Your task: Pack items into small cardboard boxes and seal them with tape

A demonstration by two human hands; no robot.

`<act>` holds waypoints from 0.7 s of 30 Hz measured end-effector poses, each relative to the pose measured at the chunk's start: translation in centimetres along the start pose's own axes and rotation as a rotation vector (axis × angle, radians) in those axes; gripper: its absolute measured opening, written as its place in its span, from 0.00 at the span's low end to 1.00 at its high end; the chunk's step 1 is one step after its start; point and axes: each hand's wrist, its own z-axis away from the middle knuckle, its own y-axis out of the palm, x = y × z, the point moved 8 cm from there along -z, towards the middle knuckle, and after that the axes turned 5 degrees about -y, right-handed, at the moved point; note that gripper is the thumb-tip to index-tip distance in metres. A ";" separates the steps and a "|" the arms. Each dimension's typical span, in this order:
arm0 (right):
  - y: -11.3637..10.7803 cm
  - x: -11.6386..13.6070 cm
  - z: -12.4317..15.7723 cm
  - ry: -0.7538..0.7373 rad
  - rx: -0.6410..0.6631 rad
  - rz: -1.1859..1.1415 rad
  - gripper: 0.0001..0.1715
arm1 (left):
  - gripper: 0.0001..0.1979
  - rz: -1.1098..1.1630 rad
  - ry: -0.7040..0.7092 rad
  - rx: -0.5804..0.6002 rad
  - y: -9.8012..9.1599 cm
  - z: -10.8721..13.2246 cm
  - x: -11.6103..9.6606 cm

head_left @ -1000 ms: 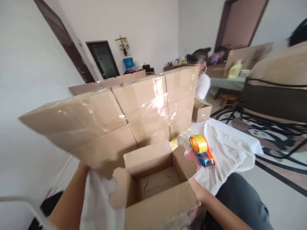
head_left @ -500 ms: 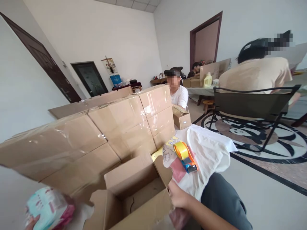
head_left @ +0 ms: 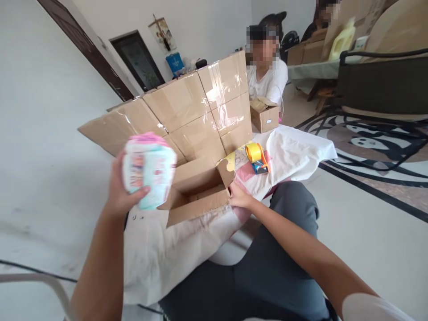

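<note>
The left grip [head_left: 123, 189] pinches a wrapped package [head_left: 152, 167], its thumb lying across the lower part of the printed face and the other fingers around the left side. The package sits just right of that palm, held up at the left end of an open carton [head_left: 197, 209] and hiding part of it from view. The right grip [head_left: 239, 195] clasps the carton's near right corner, below a raised flap. Beyond it, a tape dispenser [head_left: 257, 158] rests on the cloth-covered counter [head_left: 294, 142].
</note>
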 end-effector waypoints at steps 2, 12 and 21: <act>-0.2 0.5 0.4 0.003 -0.002 0.026 0.46 | 0.51 -0.035 0.107 0.291 3.7 0.2 -2.9; -0.9 1.1 0.5 -0.129 -0.042 0.039 0.42 | 0.46 0.017 0.162 0.775 15.9 3.4 -2.2; -0.7 -0.5 -0.4 -0.045 -0.043 0.043 0.41 | 0.32 -0.007 0.015 1.130 18.5 6.3 -0.2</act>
